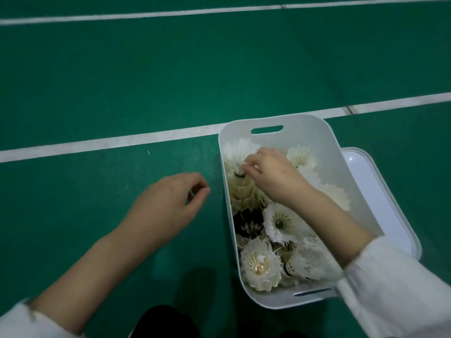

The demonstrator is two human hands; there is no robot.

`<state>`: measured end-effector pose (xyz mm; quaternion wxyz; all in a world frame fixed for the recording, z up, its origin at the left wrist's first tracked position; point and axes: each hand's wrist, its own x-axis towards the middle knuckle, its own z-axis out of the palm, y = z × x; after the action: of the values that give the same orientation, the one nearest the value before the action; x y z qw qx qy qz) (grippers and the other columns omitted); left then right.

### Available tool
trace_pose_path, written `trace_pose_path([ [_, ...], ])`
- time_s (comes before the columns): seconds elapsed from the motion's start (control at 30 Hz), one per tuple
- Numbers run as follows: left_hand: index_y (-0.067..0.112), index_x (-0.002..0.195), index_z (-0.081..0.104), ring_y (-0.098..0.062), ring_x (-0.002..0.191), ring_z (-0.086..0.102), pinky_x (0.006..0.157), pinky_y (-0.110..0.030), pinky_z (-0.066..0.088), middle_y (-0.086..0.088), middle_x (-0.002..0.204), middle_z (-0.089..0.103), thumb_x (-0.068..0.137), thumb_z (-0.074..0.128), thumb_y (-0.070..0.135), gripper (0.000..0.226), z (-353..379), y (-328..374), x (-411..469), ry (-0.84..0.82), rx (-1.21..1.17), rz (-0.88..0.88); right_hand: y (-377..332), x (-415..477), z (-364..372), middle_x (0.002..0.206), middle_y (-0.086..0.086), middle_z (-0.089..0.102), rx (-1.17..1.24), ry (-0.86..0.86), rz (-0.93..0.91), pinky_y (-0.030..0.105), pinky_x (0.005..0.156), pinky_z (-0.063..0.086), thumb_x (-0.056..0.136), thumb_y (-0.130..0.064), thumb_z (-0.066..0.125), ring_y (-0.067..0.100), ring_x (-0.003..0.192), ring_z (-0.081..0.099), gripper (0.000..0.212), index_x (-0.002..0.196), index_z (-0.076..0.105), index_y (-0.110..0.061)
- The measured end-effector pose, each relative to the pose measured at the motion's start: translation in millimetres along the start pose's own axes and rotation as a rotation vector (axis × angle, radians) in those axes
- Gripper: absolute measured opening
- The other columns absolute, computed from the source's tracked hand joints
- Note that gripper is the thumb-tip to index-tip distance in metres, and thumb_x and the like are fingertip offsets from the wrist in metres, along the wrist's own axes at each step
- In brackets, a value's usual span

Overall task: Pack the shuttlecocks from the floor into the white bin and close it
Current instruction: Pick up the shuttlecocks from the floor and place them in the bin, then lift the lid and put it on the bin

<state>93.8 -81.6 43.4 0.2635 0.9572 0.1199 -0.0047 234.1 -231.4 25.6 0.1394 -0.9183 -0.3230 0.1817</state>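
Note:
A white bin [314,132] with handle slots stands on the green floor, holding several white feather shuttlecocks [280,223] and a dark one. My right hand [271,174] reaches into the bin's far left part, fingers pinched on the cork of a white shuttlecock [238,152]. My left hand [168,206] hovers over the floor just left of the bin, fingers loosely curled, holding nothing that I can see. The bin's white lid [380,191] lies flat on the floor against the bin's right side, partly hidden by it.
White court lines [109,142] cross the green floor behind the bin and further back. A tiny white speck [148,151] lies on the floor near the closer line. My dark-clad knees [166,323] show at the bottom edge.

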Motion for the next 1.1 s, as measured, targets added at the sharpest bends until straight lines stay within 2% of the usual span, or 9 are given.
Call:
trace_pose_path([
  [0.13,0.026,0.090,0.058,-0.013,0.081,0.058,0.075,-0.035,0.049,0.011,0.088,0.063,0.091,0.044,0.040,0.020,7.3,2.1,0.2,-0.025,0.009,-0.035,4.2,7.7,28.1,0.118,0.005,0.052,-0.334,-0.112,-0.009,0.045,0.104,0.022,0.097,-0.037,0.036,0.025,0.116,0.038,0.034,0.114,0.063,-0.024],
  [0.27,0.022,0.080,0.053,-0.022,0.075,0.057,0.068,-0.036,0.048,0.001,0.076,0.060,0.090,0.033,0.056,0.041,23.7,6.7,4.1,-0.112,0.050,-0.128,5.6,5.2,30.2,0.119,0.005,0.050,-0.322,-0.108,-0.012,0.047,0.106,0.019,0.097,-0.037,0.034,0.025,0.118,0.038,0.035,0.114,0.062,-0.025],
  [0.37,0.021,0.071,0.050,-0.023,0.068,0.056,0.061,-0.033,0.046,-0.001,0.068,0.057,0.088,0.031,0.061,0.047,41.7,11.7,12.3,-0.149,0.036,-0.186,7.2,-1.2,28.9,0.125,0.005,0.050,-0.270,-0.070,-0.032,0.045,0.109,0.018,0.096,-0.035,0.034,0.024,0.122,0.038,0.036,0.128,0.050,-0.026],
  [0.53,0.014,0.054,0.036,-0.023,0.051,0.041,0.045,-0.030,0.026,-0.002,0.053,0.041,0.090,0.039,0.030,0.040,52.4,23.2,29.0,-0.016,0.085,-0.148,10.8,-17.2,16.0,0.127,0.004,0.048,-0.134,0.005,-0.075,0.038,0.108,0.024,0.097,-0.029,0.038,0.022,0.121,0.039,0.040,0.136,0.043,-0.025],
  [0.73,0.015,0.053,0.034,-0.014,0.044,0.033,0.043,-0.026,0.019,0.001,0.049,0.036,0.091,0.040,0.024,0.040,41.7,3.2,29.0,0.119,0.152,-0.236,20.5,-30.4,-3.7,0.128,0.003,0.049,-0.018,0.130,-0.060,0.037,0.103,0.035,0.096,-0.027,0.041,0.021,0.120,0.043,0.034,0.128,0.052,-0.021],
  [0.83,0.010,0.057,0.041,-0.017,0.046,0.037,0.043,-0.026,0.023,-0.003,0.052,0.044,0.090,0.040,0.025,0.035,31.0,-9.1,30.5,0.112,0.177,-0.292,29.0,-40.2,-15.7,0.124,0.002,0.052,0.040,0.206,-0.033,0.034,0.099,0.036,0.096,-0.024,0.042,0.020,0.117,0.046,0.031,0.122,0.057,-0.018],
  [0.93,0.011,0.071,0.049,-0.023,0.059,0.049,0.049,-0.028,0.032,-0.004,0.063,0.051,0.092,0.036,0.035,0.035,15.3,-10.0,34.1,-0.037,0.320,-0.303,47.7,-55.1,-29.5,0.120,0.001,0.055,0.120,0.323,0.032,0.030,0.092,0.038,0.095,-0.021,0.042,0.018,0.113,0.049,0.028,0.116,0.060,-0.016],
  [1.03,0.012,0.096,0.051,-0.027,0.077,0.050,0.063,-0.032,0.038,-0.004,0.082,0.050,0.094,0.032,0.042,0.035,-3.2,18.1,46.5,-0.185,0.605,-0.213,83.1,-70.1,-33.8,0.116,0.002,0.058,0.151,0.428,0.170,0.030,0.083,0.040,0.094,-0.019,0.043,0.019,0.106,0.054,0.027,0.113,0.061,-0.015],
  [1.1,0.012,0.107,0.049,-0.028,0.087,0.053,0.065,-0.033,0.038,-0.007,0.097,0.054,0.095,0.033,0.041,0.036,-11.3,51.4,62.4,-0.207,0.753,-0.092,112.0,-79.5,-24.7,0.115,0.004,0.059,0.167,0.454,0.292,0.030,0.079,0.041,0.094,-0.018,0.043,0.021,0.100,0.056,0.027,0.114,0.060,-0.014],
])
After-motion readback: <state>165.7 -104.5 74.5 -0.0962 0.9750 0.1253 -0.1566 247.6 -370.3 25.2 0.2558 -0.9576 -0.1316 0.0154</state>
